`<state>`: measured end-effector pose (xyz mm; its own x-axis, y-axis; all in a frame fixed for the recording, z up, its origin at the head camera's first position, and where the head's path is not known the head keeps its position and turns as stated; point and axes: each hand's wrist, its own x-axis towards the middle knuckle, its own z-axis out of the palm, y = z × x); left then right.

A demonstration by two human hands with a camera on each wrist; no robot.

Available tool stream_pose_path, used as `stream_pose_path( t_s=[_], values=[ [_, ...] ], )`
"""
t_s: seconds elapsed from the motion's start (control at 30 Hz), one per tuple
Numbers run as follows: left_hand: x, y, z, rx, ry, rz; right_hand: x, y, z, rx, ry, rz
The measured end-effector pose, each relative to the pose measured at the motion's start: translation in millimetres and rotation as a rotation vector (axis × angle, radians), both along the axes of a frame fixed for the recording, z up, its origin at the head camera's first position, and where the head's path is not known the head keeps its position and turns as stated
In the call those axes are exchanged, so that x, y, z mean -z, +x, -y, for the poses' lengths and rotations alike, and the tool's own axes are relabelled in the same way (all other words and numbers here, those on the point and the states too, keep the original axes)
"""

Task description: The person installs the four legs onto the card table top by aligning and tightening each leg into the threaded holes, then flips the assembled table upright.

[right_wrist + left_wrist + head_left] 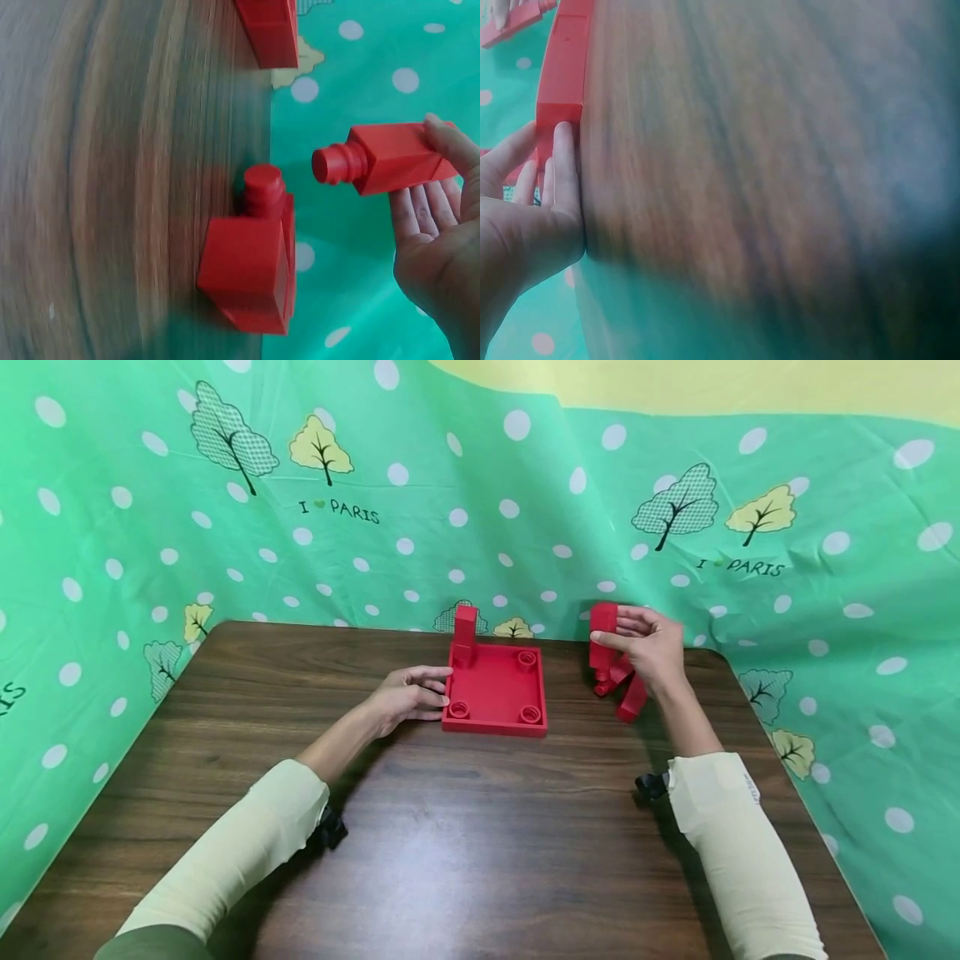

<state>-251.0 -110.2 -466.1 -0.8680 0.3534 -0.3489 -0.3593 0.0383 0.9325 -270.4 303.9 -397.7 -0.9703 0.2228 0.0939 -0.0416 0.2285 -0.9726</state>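
A red square tray-like piece (495,693) lies on the table with its raised rim up and round threaded sockets in three corners. On its far left corner stands a red block-shaped leg (465,631). My left hand (408,700) touches the left edge of the tray with fairly straight fingers, close over the table. Raised above the table on the right, my right hand (651,647) pinches another red leg (401,157) between thumb and fingers, its round threaded end pointing down in the head view.
Two more red legs (633,700) lie on the wooden table (450,827) beneath my right hand, one with its threaded end (262,187) showing. A green dotted curtain (510,527) hangs behind the table and along both sides.
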Motion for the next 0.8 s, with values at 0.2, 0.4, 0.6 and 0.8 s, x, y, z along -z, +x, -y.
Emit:
stream_pose_path(
  t_s=[0.2, 0.4, 0.6, 0.8],
  values=[
    [-1.5, 0.3, -0.7, 0.0, -0.008, 0.005, 4.7, -5.7, 13, 0.013, -0.018, 0.02],
    [-1.2, 1.1, -0.4, -0.006, -0.009, 0.007, 4.7, -10.5, 25, -0.027, -0.017, -0.013],
    [0.4, 2.1, -1.1, -0.007, -0.007, -0.003, 0.3, -13.9, 37, -0.017, 0.04, -0.028],
    [-0.4, 2.6, -0.9, -0.011, 0.004, -0.01, -5.3, -17.2, 51, -0.031, 0.032, -0.054]
  ],
)
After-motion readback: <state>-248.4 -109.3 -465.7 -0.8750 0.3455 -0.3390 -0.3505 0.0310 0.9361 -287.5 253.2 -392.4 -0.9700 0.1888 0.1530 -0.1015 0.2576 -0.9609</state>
